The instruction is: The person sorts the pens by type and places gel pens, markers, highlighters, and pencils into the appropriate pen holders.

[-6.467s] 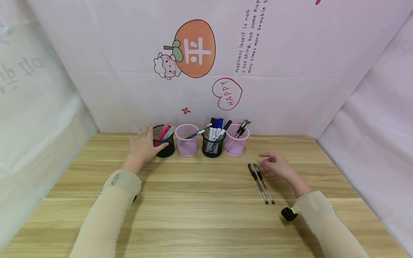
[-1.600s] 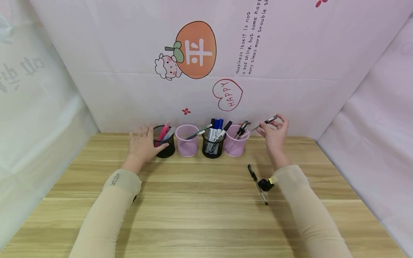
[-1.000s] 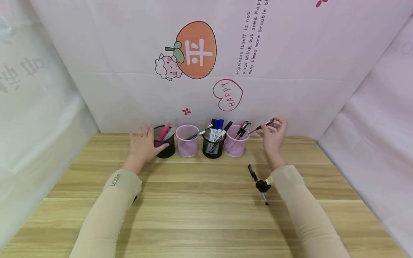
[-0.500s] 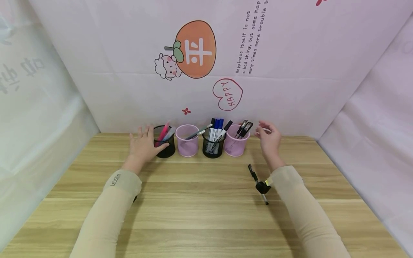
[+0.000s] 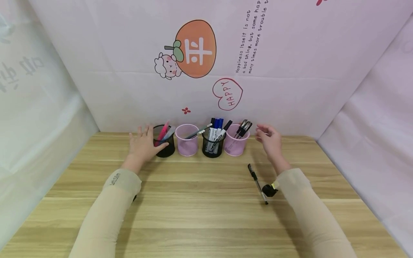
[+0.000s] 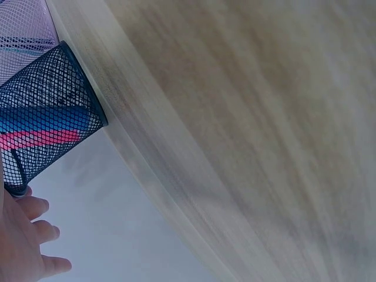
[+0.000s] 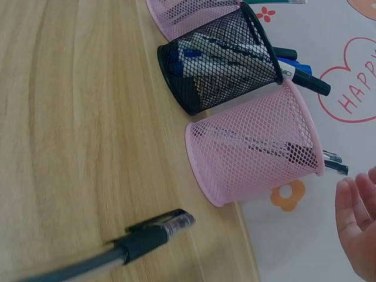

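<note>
— What's on the far left?

— The left hand (image 5: 143, 145) rests with straight fingers against the black mesh cup (image 5: 165, 141) holding pink and blue markers. It grasps nothing, only steadies the cup.

— And moving right?

— A pink cup (image 5: 186, 140), a second black cup (image 5: 213, 143) full of markers, then the right pink cup (image 5: 236, 140) with black pens standing in it. The right hand (image 5: 269, 139) hovers just beside that cup, fingers relaxed, holding nothing.

— The loose pen?

— The black gel pen (image 5: 257, 182) lies flat on the worktop (image 5: 200, 200), near the right wrist. I'd judge it light, stiff and smooth, likely to roll; best pinched mid-barrel near the rubber grip.

— The surface and the room?

— Pale wood grain, level. A pink backdrop (image 5: 290, 71) with cartoon prints closes in behind and at both sides.
</note>
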Motion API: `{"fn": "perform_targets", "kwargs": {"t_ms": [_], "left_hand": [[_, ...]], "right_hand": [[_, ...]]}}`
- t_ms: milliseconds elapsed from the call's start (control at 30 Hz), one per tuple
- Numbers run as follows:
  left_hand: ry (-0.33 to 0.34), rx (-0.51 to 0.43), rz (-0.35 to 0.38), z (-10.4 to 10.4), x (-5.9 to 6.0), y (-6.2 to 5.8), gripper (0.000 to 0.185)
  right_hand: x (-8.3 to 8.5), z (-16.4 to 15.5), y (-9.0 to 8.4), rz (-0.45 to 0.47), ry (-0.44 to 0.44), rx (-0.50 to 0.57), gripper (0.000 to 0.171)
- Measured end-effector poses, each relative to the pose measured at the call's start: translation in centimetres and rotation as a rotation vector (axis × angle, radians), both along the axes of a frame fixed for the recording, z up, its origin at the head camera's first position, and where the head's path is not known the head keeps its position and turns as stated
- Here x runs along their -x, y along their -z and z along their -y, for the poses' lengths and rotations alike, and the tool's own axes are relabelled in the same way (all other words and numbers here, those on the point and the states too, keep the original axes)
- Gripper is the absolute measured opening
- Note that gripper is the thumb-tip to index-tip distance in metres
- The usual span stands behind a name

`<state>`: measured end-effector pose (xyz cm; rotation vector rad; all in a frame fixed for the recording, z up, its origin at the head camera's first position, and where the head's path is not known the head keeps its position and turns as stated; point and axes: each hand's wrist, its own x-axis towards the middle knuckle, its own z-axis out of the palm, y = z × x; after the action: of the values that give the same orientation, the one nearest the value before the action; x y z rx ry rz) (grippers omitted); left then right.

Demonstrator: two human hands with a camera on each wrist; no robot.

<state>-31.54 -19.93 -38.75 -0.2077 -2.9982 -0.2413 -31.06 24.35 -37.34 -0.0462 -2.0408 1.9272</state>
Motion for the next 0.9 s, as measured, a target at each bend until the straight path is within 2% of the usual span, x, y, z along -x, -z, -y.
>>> {"fn": "perform_targets", "kwargs": {"t_ms": [300,633,900], "left_hand": [[-0.004,-0.016,0.022,-0.1,-0.1,-0.1,0.105],[-0.005,-0.016,0.03,0.0,-0.3,-0.2,0.105],[-0.005,-0.002,0.029,-0.1,-0.3,-0.3,0.107]], "right_hand": [[-1.0,-0.5,-0.1,0.009,-0.072,-0.102,0.035],[-2.2,-1.1,0.2,0.015,-0.145,-0.124,0.037],[-3.1,-2.0,1.4,0.073,-0.238,-0.26,0.036]]}}
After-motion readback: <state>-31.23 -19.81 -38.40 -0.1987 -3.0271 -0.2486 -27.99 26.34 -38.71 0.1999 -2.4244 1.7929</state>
